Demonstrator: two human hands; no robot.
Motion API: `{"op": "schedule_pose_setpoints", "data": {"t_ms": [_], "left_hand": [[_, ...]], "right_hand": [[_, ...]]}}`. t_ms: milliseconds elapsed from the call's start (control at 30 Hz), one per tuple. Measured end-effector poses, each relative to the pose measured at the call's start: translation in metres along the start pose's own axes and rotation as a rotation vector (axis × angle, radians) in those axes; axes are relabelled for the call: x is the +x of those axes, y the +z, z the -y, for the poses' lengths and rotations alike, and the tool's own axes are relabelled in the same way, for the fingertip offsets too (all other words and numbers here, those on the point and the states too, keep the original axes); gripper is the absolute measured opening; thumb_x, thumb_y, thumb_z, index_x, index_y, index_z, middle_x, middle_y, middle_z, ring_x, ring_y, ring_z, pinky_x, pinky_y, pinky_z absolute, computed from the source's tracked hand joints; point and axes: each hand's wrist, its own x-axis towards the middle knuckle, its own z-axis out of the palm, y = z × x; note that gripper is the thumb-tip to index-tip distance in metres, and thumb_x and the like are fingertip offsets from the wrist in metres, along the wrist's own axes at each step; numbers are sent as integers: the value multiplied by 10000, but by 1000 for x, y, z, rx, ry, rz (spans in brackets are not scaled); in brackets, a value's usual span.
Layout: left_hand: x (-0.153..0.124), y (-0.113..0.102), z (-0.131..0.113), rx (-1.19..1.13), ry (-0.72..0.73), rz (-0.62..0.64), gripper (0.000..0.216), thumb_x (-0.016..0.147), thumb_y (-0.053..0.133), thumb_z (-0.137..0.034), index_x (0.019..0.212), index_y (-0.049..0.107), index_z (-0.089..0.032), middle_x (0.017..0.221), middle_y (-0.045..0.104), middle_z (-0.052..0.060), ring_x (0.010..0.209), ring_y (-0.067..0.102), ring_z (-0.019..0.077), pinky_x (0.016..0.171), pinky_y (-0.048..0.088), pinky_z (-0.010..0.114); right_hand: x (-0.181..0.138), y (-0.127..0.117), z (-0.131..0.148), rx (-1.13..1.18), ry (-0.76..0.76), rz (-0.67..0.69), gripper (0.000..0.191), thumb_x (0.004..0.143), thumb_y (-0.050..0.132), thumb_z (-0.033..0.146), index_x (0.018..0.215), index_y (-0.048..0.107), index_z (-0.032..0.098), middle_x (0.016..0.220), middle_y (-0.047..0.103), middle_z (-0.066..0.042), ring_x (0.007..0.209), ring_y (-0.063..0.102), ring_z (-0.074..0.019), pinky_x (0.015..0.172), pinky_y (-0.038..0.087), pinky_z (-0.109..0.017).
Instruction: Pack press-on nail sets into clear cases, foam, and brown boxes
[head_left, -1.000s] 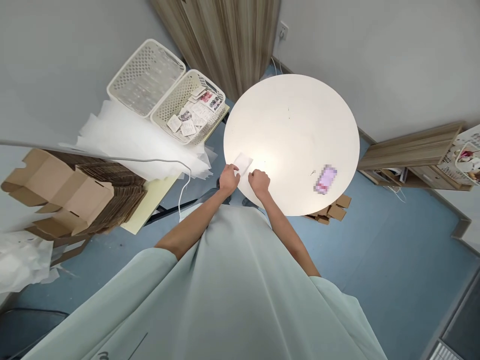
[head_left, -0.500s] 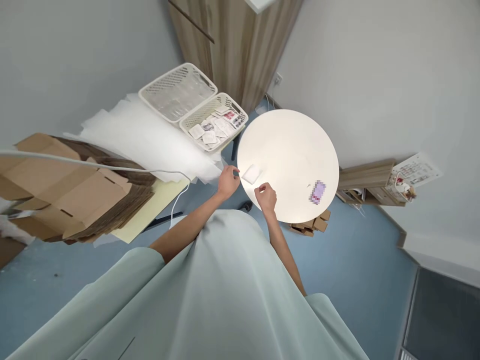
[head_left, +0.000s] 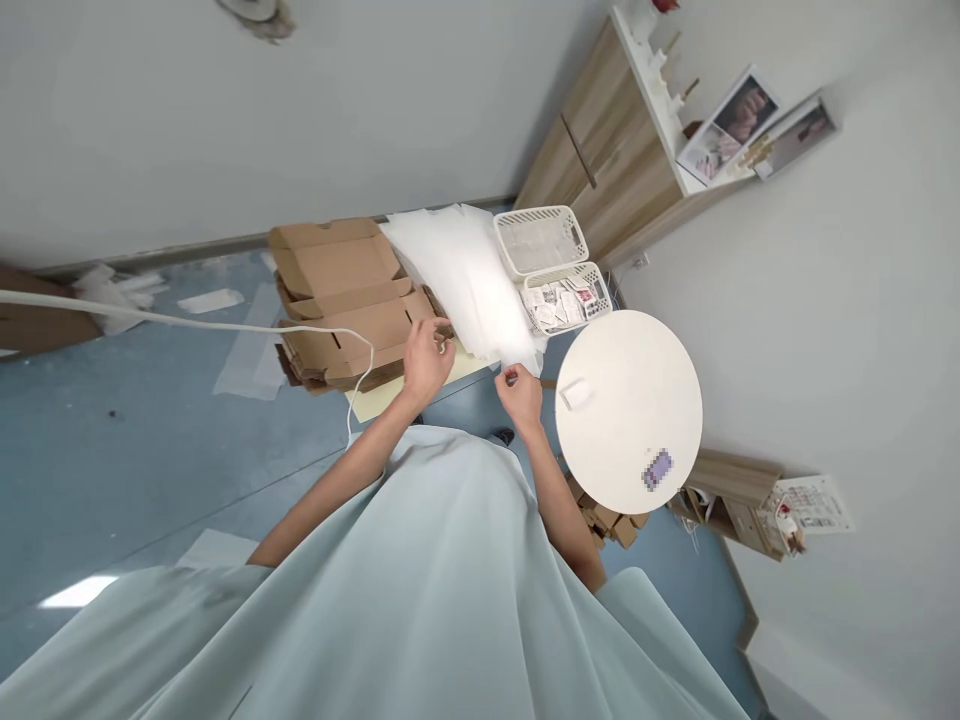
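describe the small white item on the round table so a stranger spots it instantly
Right of the person's right hand stands a round, pale table. Near its left edge lies the small white item. Plain white sets it apart from the pixelated purple thing lower right.

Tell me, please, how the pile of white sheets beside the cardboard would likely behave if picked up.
The white sheets would probably sag, since their front edge droops. They look thin, so likely light for their spread. Uneven edges suggest layers might slide.
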Motion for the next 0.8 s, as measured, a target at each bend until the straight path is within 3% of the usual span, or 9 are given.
{"op": "schedule_pose_setpoints", "data": {"t_ms": [67, 167, 267, 433, 633, 800], "left_hand": [[2, -21, 27, 112, -62, -36, 359, 933, 640, -203, 1292, 644, -175, 1283, 671, 151, 1162, 676, 306, 1067, 542, 468], [0, -38, 60, 286, -109, 117, 387, 920, 704, -293, 1285, 669, -170, 1279, 712, 193, 1268, 623, 407, 1103, 500, 556], [-4, -42, 79, 343, -88, 226, 342, 945, 642, -267, 1266, 708, -172, 1268, 739, 208, 1264, 622, 430, 1095, 484, 582], [-2, -43, 89, 353, -32, 245, 380, 981, 492, -198, 1247, 761, -162, 1278, 751, 215, 1237, 632, 415, 1066, 488, 574], [5, -48, 92, 382, 2, 281, 358, 979, 541, -258, 1233, 769, -152, 1285, 751, 214, 1248, 635, 412, 1049, 511, 532], [11, -46, 92, 386, -47, 240, 417, 1054, 401, -268, 1189, 777, -151, 1194, 777, 221, 1172, 687, 384, 1024, 528, 518]], "right_hand": [[10, 8, 23, -25, -60, 37, 79, 943, 605, 286, 926, 678, 262, 968, 812, -11, 880, 752, -223, 810, 524, -310], [22, 17, 50, -61, -150, 91, 77, 957, 601, 276, 942, 676, 264, 1002, 817, -2, 869, 751, -211, 795, 515, -303], [28, 24, 68, -98, -217, 136, 78, 968, 599, 263, 949, 675, 267, 1026, 818, 12, 841, 741, -198, 785, 509, -300], [26, 34, 86, -168, -279, 201, 104, 987, 595, 239, 978, 694, 270, 1053, 820, 16, 883, 742, -196, 813, 520, -294], [27, 48, 101, -280, -339, 256, 135, 1002, 592, 243, 997, 725, 265, 1087, 825, -7, 986, 746, -228, 845, 545, -308], [30, 63, 105, -320, -407, 308, 214, 1027, 572, 247, 1165, 736, 252, 1250, 802, -28, 1115, 739, -241, 944, 569, -330]]}}
